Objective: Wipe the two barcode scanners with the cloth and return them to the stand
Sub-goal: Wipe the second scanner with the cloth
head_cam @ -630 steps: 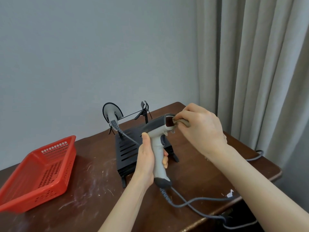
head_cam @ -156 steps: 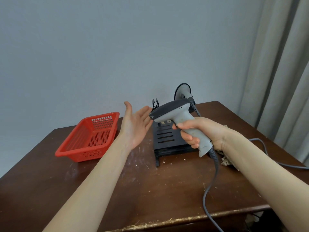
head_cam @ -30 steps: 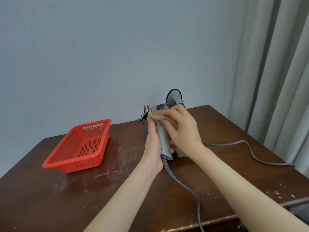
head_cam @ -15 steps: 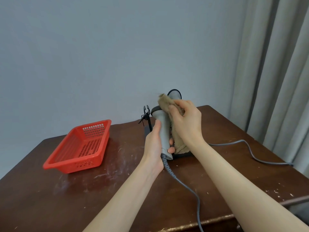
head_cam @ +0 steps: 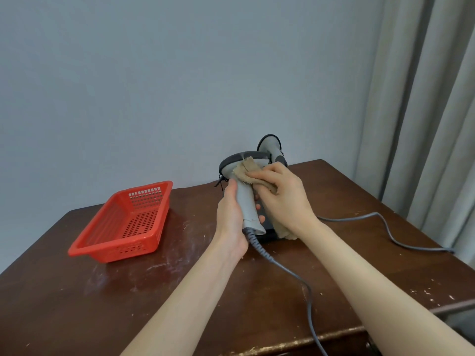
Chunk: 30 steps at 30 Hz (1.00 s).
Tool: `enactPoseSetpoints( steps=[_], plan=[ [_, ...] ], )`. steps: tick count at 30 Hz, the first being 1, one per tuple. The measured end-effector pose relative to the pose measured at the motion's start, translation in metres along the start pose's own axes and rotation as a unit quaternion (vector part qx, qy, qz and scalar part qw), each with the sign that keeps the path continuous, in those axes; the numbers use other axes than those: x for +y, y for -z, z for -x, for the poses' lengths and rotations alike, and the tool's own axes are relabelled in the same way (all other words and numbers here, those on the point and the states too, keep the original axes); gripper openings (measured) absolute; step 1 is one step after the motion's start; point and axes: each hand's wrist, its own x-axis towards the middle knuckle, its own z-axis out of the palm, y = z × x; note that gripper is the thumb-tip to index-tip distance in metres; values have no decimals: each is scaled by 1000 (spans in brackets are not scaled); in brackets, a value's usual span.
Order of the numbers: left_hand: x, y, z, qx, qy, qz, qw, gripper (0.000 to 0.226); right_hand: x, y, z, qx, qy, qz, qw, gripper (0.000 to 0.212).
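A grey barcode scanner [head_cam: 246,201] stands upright in my left hand [head_cam: 232,214], which grips its handle from the left. My right hand [head_cam: 284,195] presses a beige cloth [head_cam: 250,173] against the scanner's head and upper handle; the cloth's tail hangs below my right wrist. Behind them a second grey scanner [head_cam: 270,146] rests on the black stand [head_cam: 268,231], which my hands mostly hide. The held scanner's grey cable [head_cam: 288,272] runs down toward the table's front edge.
A red perforated plastic basket [head_cam: 123,222] sits on the left of the dark wooden table [head_cam: 102,291]. Another grey cable [head_cam: 390,232] trails to the right edge. A grey wall is behind and curtains [head_cam: 424,111] hang at the right.
My right hand has brought the cloth down from above the scanner's head onto its front and upper handle. My left hand keeps the same grip.
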Motion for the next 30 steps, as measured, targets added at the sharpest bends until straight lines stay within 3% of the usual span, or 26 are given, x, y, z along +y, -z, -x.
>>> enactPoseSetpoints(
  steps=[4, 8, 16, 21, 25, 27, 30],
  plan=[
    [2, 3, -4, 21, -8, -1, 1000, 32, -4, 6, 8, -78, 21, -29, 996, 25],
    [2, 9, -6, -23, 26, 65, 997, 41, -11, 10, 19, -134, 32, -65, 988, 31],
    [-1, 0, -2, 4, 9, 12, 1000, 31, -2, 8, -8, -14, -15, 6, 1000, 29],
    [0, 5, -12, 3, 1, 27, 1000, 29, -10, 13, 5, -109, -22, -67, 992, 34],
    [1, 12, -20, -49, 38, 94, 994, 31, -12, 15, 19, -174, 1, -88, 981, 39],
    [1, 12, -22, -60, 56, 110, 991, 34, -12, 13, 21, -183, 1, -88, 979, 39],
    [-3, 9, -22, -57, 58, 93, 992, 32, -6, 12, 14, -129, -11, -86, 988, 41]
  ],
)
